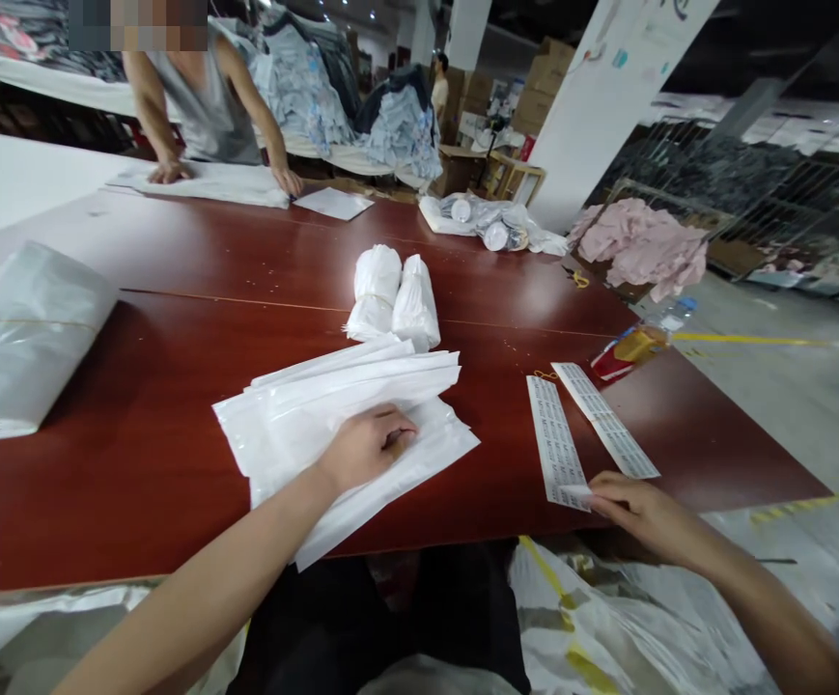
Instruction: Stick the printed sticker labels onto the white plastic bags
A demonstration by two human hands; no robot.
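My left hand [370, 446] rests on a fanned pile of white plastic bags [289, 415], its fingers curled; what they hold, if anything, is too hidden to tell. At the right, my right hand [626, 507] pinches the lower corner of a printed label sheet [555, 434], where a small pale piece shows at the fingertips. A second label sheet [605, 420] lies just right of it, slanting. Two rolled white bundles [376, 290] touch the far side of the bag pile.
A large banded clear plastic bundle [35, 333] lies at the left. A bottle [669, 319] and red-yellow packet [628, 352] are near the right edge. Yellow scissors [578, 279] lie farther back. Across the table [245, 261], a person [206, 106] presses on white cloth.
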